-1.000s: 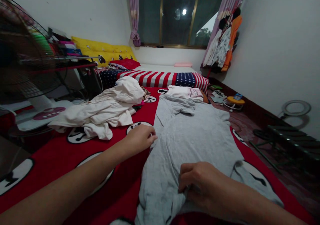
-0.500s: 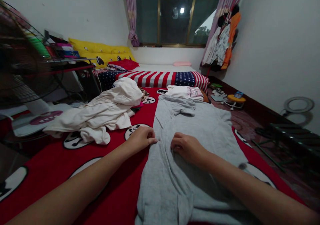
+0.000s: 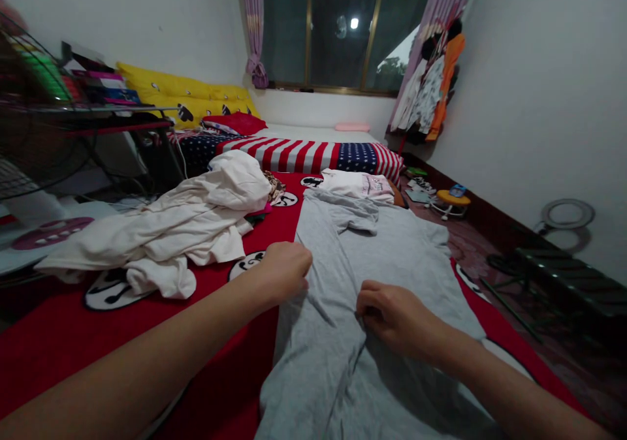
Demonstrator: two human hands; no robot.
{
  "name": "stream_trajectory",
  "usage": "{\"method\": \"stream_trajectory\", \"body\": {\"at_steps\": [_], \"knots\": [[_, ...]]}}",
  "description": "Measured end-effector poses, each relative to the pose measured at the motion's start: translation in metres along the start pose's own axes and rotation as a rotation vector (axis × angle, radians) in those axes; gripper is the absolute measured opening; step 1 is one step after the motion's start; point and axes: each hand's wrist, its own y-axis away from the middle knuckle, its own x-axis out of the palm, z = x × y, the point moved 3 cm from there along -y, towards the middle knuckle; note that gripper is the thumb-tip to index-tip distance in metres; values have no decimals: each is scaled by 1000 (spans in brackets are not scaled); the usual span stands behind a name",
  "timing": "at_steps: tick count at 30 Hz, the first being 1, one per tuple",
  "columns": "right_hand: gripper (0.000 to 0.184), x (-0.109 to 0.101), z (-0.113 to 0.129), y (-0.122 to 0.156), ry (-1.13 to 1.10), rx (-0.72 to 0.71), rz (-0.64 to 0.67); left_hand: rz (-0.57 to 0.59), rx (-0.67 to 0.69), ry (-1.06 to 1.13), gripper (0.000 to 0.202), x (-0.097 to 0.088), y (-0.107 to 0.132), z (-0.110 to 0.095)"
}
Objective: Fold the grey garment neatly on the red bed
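Note:
A light grey shirt (image 3: pixel 406 251) lies spread over the red patterned blanket (image 3: pixel 220 355), its left side folded inward with a sleeve along it. My left hand (image 3: pixel 289 270) is closed on the shirt's left folded edge; its fingertips are partly hidden. Farther right, my right hand (image 3: pixel 392 313) pinches the grey cloth near the inner edge of the fold. Creases run between the two hands. Left of them sits a rumpled heap of cream-white clothing (image 3: pixel 196 211). A folded white shirt with a pink print (image 3: pixel 355 184) rests beyond the grey one.
A fan (image 3: pixel 34 166) and a cluttered desk (image 3: pixel 117 110) stand at the left. Behind is a bed with a stars-and-stripes cover (image 3: pixel 298 156). On the right floor are a small yellow stool (image 3: pixel 453 198) and a dark slatted bench (image 3: pixel 563 277).
My right hand has moved right and nearer to me, drawing the fold's inner edge along. My left hand stays at the left edge, its fingers now turned more downward. The view has shifted slightly.

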Motion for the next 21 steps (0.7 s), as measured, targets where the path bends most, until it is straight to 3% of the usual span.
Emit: {"method": "stream_trajectory", "body": {"at_steps": [2, 4, 7, 9, 12, 16, 18, 21], "knots": [[22, 1, 3, -3, -21, 12, 0, -77, 56, 49, 22, -8, -25, -19], [21, 3, 4, -5, -58, 27, 6, -168, 85, 116, 27, -4, -54, -36], [20, 2, -2, -7, -175, 36, 46, -294, 58, 196, 48, 24, -95, -50], [17, -7, -18, -6, -267, 82, 29, -313, 49, 234, 62, 48, -111, -52], [22, -38, -74, -4, -254, 250, -235, -301, 78, 257, 63, 71, -120, -52], [33, -86, -185, 3, -12, 590, -720, -314, 76, 273, 61, 74, -117, -51], [32, -97, -232, 3, 44, 756, -713, -320, 69, 279, 61, 71, -117, -51], [23, -100, -272, 0, -52, 893, -484, -330, 64, 290, 61, 71, -118, -52]]}}
